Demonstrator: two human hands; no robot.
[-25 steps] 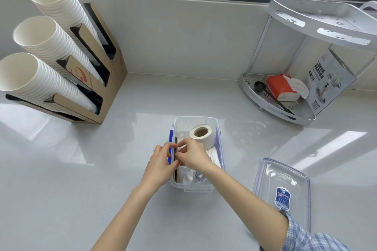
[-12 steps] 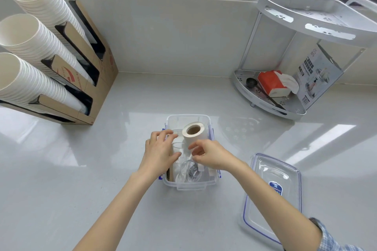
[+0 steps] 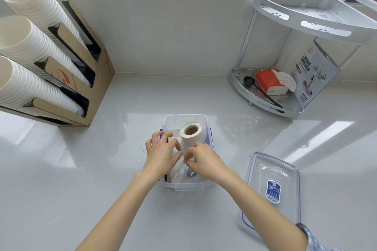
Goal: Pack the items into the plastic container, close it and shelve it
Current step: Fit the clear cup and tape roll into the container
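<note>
A: Where is the plastic container (image 3: 186, 185), and what does it hold?

B: It sits open at the centre of the pale desk (image 3: 81, 179), near the person. A roll of paper tape (image 3: 191, 134) leans in the far half, its hollow core facing up. Crinkled clear wrapping (image 3: 188, 171) fills the near half, and a brown strip shows along the left wall.

A: State of the hands?

B: The left hand (image 3: 163, 155) rests over the left wall, fingers spread and curved, thumb reaching toward the roll. The right hand (image 3: 206, 161) reaches in from the right, its fingertips pinching the clear wrapping just below the roll.

A: The lid?

B: The clear lid (image 3: 273, 187), bearing a blue label, lies flat on the desk to the right of the container, apart from it.

A: Surroundings?

B: A white two-tier corner shelf (image 3: 314, 20) stands far right; its lower tier carries an orange tissue pack (image 3: 269, 81), a dark scoop and a printed box. A cardboard dispenser (image 3: 89, 79) holding three stacks of white paper cups (image 3: 30, 45) stands far left.
</note>
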